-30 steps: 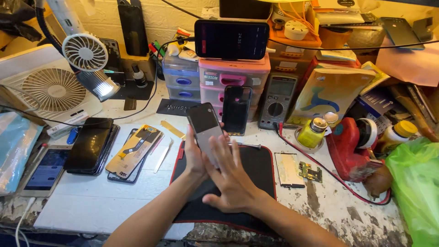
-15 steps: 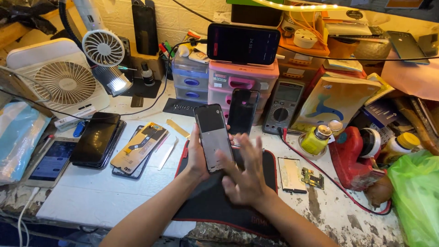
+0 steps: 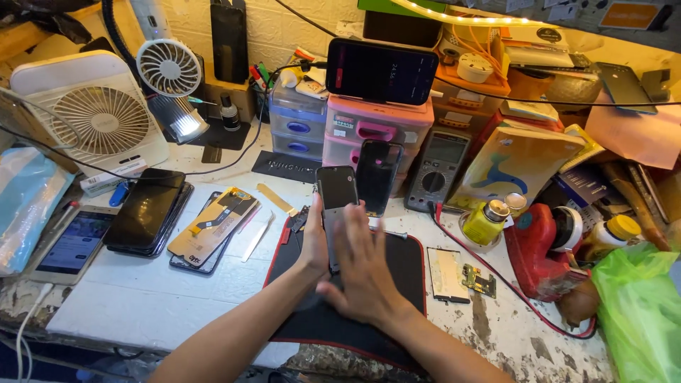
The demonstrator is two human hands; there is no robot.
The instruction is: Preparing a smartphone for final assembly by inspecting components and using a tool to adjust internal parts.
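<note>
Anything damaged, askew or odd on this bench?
The white benchtop is badly chipped and stained along its front right edge. A bare circuit board lies loose beside the black mat. The phone between the left hand and right hand looks intact.

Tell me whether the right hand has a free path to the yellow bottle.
Probably yes: the right hand lies flat on the phone, and only the bare mat and a red cable lie before the yellow bottle.
</note>
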